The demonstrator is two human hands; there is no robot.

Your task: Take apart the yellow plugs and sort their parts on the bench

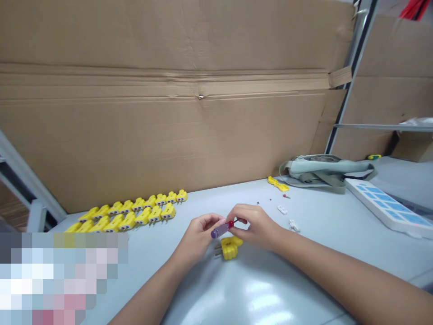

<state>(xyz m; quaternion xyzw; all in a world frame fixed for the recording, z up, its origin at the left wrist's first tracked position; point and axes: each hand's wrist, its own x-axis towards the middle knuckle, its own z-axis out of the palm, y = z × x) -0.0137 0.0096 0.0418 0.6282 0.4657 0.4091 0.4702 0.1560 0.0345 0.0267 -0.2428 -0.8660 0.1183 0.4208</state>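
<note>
A small screwdriver (219,231) with a clear purple handle and a red collar lies between my two hands, its thin shaft pointing right. My right hand (259,228) is closed, pinching it around the collar and shaft. The fingers of my left hand (203,232) are closed against the handle near the collar; their tips are partly hidden. Just below, a yellow plug (230,249) rests on the table with its metal prongs facing left.
Several yellow plugs (127,221) stand in two rows at the left. White plastic pieces (294,225), a yellow strip-like part (278,183) and a small red-ended piece (286,196) lie to the right. Behind are a grey-green bag (316,168), a white-and-blue panel (389,205) and a cardboard wall (189,144).
</note>
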